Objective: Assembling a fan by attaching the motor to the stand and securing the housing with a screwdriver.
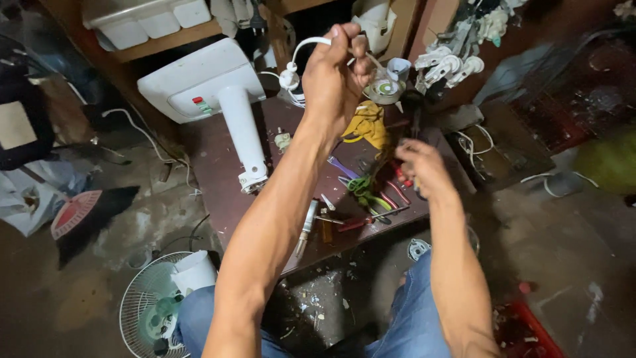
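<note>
— Knees in blue jeans (411,318) at the bottom edge, with a fan grille (149,308) lying flat on the dirty floor to the left.

— And further up?

— Low dark-red workbench (218,172), strewn with hand tools: red-handled screwdriver (361,221) near the front edge, green-handled pliers (361,189) just behind.

— Right hand?

— Right hand (421,166) blurred, hovering over the tools at the bench's right side, fingers curled; whether closed on something red beneath, cannot tell.

— Left hand?

— Left hand (334,76) raised high above the bench, clenched around a white cord (311,45) that loops out over the knuckles; small round grey part (385,89) hanging just right of the fist, yellow cloth (371,126) below.

— Beyond that?

— White fan base and neck (222,99) lying tipped on the bench's left half, white tubs (149,20) on a wooden shelf behind, jumble of white plastic parts (450,63) at upper right.
</note>
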